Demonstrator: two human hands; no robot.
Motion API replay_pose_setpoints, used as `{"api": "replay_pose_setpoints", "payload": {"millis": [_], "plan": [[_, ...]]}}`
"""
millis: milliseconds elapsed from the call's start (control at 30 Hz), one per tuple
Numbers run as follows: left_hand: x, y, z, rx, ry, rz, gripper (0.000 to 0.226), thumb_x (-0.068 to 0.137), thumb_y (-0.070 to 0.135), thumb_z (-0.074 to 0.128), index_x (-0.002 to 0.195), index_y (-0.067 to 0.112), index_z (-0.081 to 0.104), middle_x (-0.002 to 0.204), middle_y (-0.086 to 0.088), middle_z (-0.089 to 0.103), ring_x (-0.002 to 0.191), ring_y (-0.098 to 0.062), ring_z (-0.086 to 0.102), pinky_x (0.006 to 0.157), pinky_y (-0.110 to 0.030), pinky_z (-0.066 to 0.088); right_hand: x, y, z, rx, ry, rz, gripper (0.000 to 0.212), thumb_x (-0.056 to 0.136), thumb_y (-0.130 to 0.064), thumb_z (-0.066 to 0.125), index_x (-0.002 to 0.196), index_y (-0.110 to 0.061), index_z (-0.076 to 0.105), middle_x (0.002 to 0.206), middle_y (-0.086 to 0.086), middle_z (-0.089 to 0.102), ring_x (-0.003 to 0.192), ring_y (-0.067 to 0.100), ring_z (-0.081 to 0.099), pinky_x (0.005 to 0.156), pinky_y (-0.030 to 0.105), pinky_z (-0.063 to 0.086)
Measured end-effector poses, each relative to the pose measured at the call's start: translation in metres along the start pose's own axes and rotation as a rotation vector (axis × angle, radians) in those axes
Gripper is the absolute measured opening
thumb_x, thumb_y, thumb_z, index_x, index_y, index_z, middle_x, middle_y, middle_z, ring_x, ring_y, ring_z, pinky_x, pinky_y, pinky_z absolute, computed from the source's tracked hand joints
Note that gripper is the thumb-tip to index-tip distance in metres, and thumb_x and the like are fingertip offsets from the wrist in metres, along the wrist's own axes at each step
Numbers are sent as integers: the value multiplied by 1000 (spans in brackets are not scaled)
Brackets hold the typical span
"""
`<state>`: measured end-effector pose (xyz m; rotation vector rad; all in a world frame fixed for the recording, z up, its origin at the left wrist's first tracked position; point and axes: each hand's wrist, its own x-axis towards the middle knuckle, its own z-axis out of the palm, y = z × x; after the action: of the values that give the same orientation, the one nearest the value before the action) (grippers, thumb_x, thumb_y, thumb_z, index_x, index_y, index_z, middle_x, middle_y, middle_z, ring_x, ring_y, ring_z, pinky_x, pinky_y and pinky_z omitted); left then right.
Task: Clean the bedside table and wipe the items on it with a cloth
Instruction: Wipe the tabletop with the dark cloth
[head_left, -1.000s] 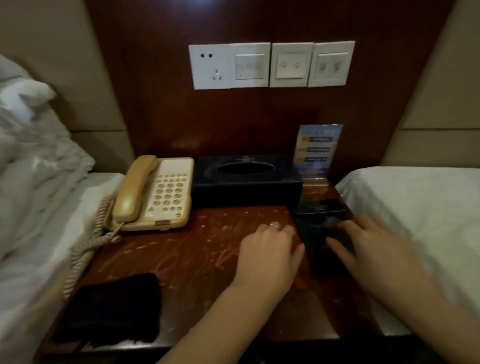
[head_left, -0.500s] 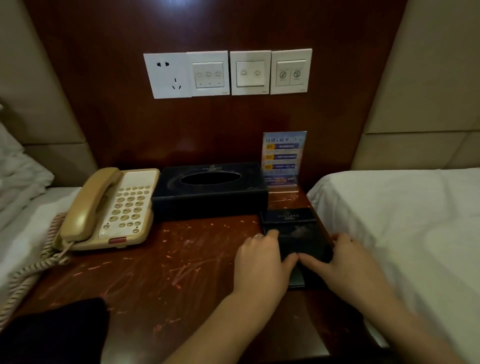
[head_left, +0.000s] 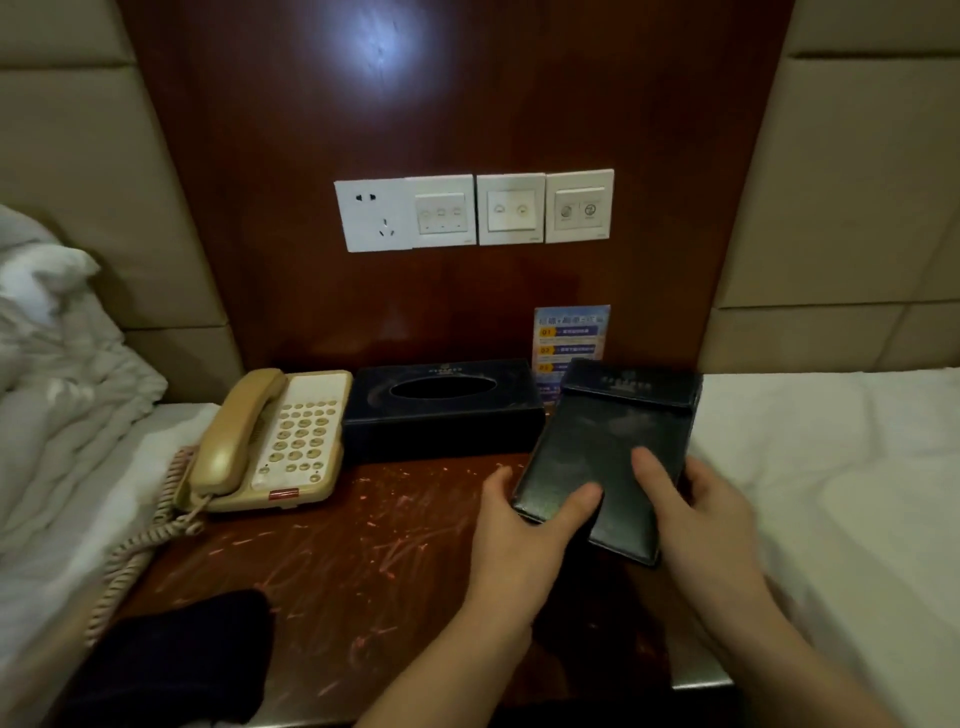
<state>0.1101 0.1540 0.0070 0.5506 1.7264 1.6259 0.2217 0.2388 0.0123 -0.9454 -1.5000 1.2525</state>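
A dark cloth (head_left: 171, 660) lies on the near left corner of the bedside table (head_left: 332, 561). Farther in, the left hand (head_left: 524, 535) and right hand (head_left: 711, 525) grip a black leather holder (head_left: 608, 447), thumbs on its face, fingers curled beneath its tilted sides, in front of the tissue box (head_left: 441, 410).

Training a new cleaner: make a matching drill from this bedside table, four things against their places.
Things:
1. telephone
2. tissue box
3. dark cloth
4. black leather holder

Places:
A. near left corner of the table
B. gripped by the left hand and right hand
C. far left of the table
D. against the back panel, centre

Pairs: 1-C, 2-D, 3-A, 4-B
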Motion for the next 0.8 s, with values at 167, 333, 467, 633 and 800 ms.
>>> {"api": "replay_pose_setpoints", "payload": {"millis": [167,333,467,633,800], "plan": [[-6,15,-29,-351,-47,3,38,86,15,78,121,20,64,109,0,77,100,-18,75,79,-33,62,-5,-22,27,124,-165,122,26,92,-43,64,109,-24,68,96,-6,77,89,13,73,76,33,58],[27,36,-92,-222,-91,-111,48,85,14,79,128,17,60,119,-6,73,102,-22,74,83,-33,62,34,-31,35,93,-176,222,45,100,-48,47,135,-20,54,110,4,69,93,21,67,72,33,52],[63,51,-112,-68,29,44,65,89,11,75,146,11,45,122,-7,70,109,-21,69,86,-32,59,64,-22,58,-41,-175,159,40,100,-24,56,138,-12,52,92,11,67,75,18,62,65,28,50],[114,43,-119,331,270,242,86,87,38,78,157,25,30,154,-7,44,137,-24,48,113,-44,43,80,-4,100,62,-189,190,35,99,-16,58,134,-10,55,107,13,67,83,16,67,70,21,51],[131,38,-114,774,143,283,99,76,66,74,156,26,34,167,-8,16,153,-24,19,118,-39,29,95,13,125,203,-106,299,35,98,-12,59,133,-8,57,112,10,66,89,19,71,78,27,55]]}}
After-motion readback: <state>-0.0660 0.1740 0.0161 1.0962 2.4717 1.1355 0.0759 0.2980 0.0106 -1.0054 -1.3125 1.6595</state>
